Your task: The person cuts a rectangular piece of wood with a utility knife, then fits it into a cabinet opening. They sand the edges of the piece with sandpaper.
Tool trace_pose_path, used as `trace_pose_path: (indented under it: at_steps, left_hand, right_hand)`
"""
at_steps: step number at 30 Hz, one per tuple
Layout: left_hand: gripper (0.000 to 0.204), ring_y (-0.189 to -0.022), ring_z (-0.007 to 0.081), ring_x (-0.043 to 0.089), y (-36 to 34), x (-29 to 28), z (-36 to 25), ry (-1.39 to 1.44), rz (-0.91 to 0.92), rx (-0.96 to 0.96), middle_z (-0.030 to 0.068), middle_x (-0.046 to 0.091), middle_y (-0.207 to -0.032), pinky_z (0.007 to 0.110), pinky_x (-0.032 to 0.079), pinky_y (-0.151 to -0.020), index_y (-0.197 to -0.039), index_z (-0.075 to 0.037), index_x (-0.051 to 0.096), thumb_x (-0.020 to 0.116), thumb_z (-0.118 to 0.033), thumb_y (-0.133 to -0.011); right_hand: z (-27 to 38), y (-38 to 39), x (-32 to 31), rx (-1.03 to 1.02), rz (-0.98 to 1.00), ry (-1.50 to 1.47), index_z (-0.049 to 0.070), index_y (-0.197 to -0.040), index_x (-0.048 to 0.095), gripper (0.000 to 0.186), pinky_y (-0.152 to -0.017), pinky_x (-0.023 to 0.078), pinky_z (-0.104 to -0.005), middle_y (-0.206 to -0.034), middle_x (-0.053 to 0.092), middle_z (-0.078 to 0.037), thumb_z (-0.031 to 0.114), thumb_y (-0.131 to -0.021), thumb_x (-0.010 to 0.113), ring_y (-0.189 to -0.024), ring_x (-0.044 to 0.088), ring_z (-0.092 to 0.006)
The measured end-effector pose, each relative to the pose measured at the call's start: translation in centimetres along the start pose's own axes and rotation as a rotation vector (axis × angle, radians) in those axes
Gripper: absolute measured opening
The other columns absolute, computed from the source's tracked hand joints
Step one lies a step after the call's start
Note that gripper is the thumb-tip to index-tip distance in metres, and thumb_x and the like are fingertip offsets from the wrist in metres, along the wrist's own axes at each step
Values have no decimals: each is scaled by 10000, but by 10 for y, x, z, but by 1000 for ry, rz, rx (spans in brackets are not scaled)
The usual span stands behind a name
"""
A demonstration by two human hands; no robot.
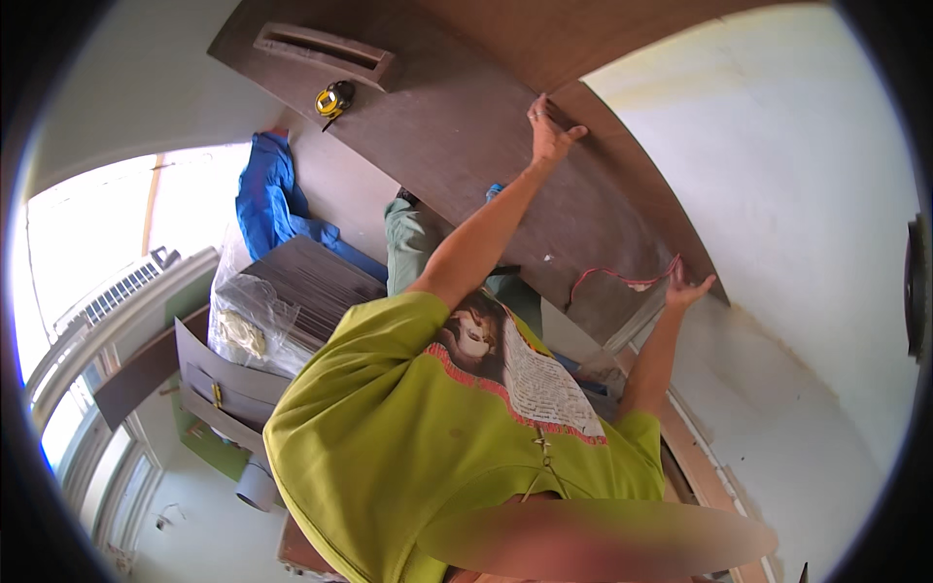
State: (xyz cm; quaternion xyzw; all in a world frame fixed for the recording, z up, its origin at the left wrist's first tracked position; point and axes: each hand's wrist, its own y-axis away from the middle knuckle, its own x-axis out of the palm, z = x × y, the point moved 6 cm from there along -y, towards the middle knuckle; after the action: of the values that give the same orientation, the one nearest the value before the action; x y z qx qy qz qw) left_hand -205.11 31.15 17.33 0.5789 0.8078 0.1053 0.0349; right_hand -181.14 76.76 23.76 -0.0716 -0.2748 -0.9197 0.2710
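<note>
My left hand [554, 134] rests against a brown panel [622, 146] that runs along the white wall. Its fingers are stretched out, the thumb stands apart, and a ring shows on one finger. Farther down the same panel, my right hand [685, 289] touches its lower end with thumb and fingers spread. A pink-red wire [612, 270] lies beside the right fingers, on the grey-brown board surface [466, 117]. On that surface's far left are a yellow and black tape measure [333, 99] and a slotted wooden piece [324, 53].
A stack of dark boards [301, 287], partly wrapped in clear plastic, stands to the left. Blue cloth [267, 189] hangs near it. The white wall [777, 165] bounds the right side. Lower left, a grey sheet [219, 374] leans near the windows.
</note>
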Motion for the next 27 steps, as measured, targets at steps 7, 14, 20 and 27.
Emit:
trace_pose_path:
  at_steps: [7, 14, 20, 27]
  left_hand:
    - [1119, -1458, 361, 222, 4, 21, 5, 184, -39, 12, 197, 139, -1583, 432, 269, -1212, -1530, -65, 184, 902, -121, -674]
    - [1155, -1492, 346, 171, 6, 21, 4, 243, 12, -1, 160, 26, -1632, 498, 406, -1138, -1573, -87, 56, 862, -150, -748]
    - [1191, -1497, 367, 154, 25, 29, 8, 167, 77, -149, 195, 11, -1632, 476, 371, -1164, -1574, -74, 54, 875, -256, -732]
    - [1052, -1443, 404, 271, 9, -5, -39, -194, -116, 366, 263, 306, -1523, 439, 280, -1183, -1495, 44, 254, 891, -252, -712]
  right_hand:
    - [30, 20, 9, -156, -137, 135, 142, -1548, 139, 1018, -1052, 457, -553, -1539, 168, -237, 450, -808, 766, -1246, 516, -446]
    - [62, 10, -17, -715, -359, 987, 15, -1512, 212, 932, -973, 526, -483, -1453, 325, -258, 272, -824, 787, -1249, 492, -392]
    - [78, 7, -30, -988, -336, 1489, -81, -1385, 375, 807, -890, 566, -395, -1379, 394, -230, 268, -810, 820, -1183, 520, -341]
    - [87, 22, -29, -1039, -233, 1467, -44, -1346, 450, 705, -863, 574, -356, -1326, 459, -187, 184, -802, 835, -1138, 546, -300]
